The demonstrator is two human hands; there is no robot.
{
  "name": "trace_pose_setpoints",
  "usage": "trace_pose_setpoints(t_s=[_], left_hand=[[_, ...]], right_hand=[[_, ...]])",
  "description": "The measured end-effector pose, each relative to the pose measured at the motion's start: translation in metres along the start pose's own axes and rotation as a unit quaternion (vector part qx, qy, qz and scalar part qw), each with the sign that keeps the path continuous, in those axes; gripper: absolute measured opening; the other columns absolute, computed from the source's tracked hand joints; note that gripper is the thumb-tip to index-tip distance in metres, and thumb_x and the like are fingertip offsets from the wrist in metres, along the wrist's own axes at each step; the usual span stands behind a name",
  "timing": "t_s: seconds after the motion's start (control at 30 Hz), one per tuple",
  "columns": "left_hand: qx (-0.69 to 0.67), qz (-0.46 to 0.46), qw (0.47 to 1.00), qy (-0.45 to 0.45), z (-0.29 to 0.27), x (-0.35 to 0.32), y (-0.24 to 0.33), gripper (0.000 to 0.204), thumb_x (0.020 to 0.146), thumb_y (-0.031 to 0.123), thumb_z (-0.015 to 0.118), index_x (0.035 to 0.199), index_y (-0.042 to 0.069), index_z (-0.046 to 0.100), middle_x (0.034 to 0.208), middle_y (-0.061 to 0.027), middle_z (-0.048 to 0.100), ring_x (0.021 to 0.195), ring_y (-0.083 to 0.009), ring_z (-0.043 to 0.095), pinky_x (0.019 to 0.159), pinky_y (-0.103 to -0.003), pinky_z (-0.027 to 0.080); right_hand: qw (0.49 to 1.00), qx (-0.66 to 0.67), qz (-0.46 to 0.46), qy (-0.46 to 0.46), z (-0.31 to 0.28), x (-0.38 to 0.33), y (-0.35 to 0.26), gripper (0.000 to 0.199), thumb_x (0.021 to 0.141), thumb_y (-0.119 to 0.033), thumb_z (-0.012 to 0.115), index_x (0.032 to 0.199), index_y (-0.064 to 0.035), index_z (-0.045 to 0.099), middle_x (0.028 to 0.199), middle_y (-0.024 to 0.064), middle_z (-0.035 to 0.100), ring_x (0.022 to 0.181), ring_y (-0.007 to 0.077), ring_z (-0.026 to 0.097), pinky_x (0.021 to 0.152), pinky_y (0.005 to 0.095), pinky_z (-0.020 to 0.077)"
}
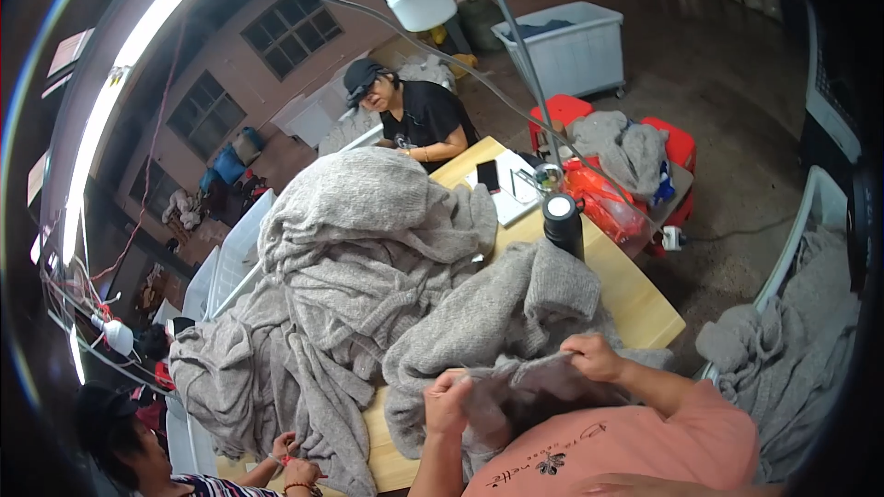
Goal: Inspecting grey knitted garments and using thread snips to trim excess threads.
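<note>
In front of me lies a grey knitted garment (502, 317), bunched on the wooden table. My left hand (448, 400) is closed on its near edge. The fingers of my right hand (594, 359) pinch the same edge farther right, so a strip of knit stretches between both hands. The lower part of the cloth hangs down toward my pink shirt. Just beyond the garment stands a black bottle (563, 225) with a light-topped lid. A large heap of grey knitwear (345, 212) rises to the left of it.
Across the table (635, 290) sits a person in a black cap (428, 120); another person (138, 456) works at lower left. A phone (488, 176) and papers lie at the far end. A lamp (419, 0) hangs above. To the right are red stools (562, 110) and a knitwear-filled bin (815, 193).
</note>
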State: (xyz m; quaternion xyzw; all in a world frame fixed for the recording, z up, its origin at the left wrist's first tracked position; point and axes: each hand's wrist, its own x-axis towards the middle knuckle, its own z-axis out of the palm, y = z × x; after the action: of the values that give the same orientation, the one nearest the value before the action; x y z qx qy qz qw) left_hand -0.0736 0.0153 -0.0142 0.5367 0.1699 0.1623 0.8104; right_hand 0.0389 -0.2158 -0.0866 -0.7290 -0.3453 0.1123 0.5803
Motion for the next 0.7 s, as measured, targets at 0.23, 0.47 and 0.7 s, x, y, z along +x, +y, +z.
trace_pose_setpoints(t_s=[0.23, 0.47, 0.7], left_hand=[[0.182, -0.115, 0.966, -0.144, 0.043, 0.002, -0.017, 0.007, 0.073, 0.005, 0.064, 0.073, 0.004, 0.058, 0.061, 0.0016, 0.056, 0.050, -0.0034, 0.048, 0.042, -0.018, 0.035], [0.004, -0.202, 0.970, -0.131, 0.034, -0.003, -0.035, 0.005, 0.074, -0.001, 0.060, 0.075, 0.003, 0.057, 0.069, -0.0021, 0.059, 0.057, -0.0060, 0.053, 0.050, -0.019, 0.042], [-0.012, -0.198, 0.966, -0.168, 0.022, 0.007, -0.039, 0.003, 0.078, 0.002, 0.057, 0.080, 0.003, 0.057, 0.071, -0.0011, 0.059, 0.059, -0.0070, 0.053, 0.052, -0.021, 0.044]], right_hand=[[0.917, -0.132, -0.370, -0.070, 0.013, 0.011, -0.078, 0.018, 0.072, -0.005, 0.056, 0.089, -0.0101, 0.058, 0.070, 0.0042, 0.056, 0.052, 0.0190, 0.054, 0.041, 0.0312, 0.0419], [0.873, 0.074, -0.173, -0.451, 0.004, 0.020, -0.066, 0.014, 0.075, -0.003, 0.055, 0.089, -0.0045, 0.060, 0.080, 0.0093, 0.060, 0.074, 0.0237, 0.058, 0.066, 0.0307, 0.0455], [0.928, -0.120, -0.294, -0.194, 0.004, 0.020, -0.055, 0.006, 0.069, -0.005, 0.056, 0.076, -0.0042, 0.056, 0.064, 0.0068, 0.054, 0.056, 0.0247, 0.055, 0.049, 0.0340, 0.0444]])
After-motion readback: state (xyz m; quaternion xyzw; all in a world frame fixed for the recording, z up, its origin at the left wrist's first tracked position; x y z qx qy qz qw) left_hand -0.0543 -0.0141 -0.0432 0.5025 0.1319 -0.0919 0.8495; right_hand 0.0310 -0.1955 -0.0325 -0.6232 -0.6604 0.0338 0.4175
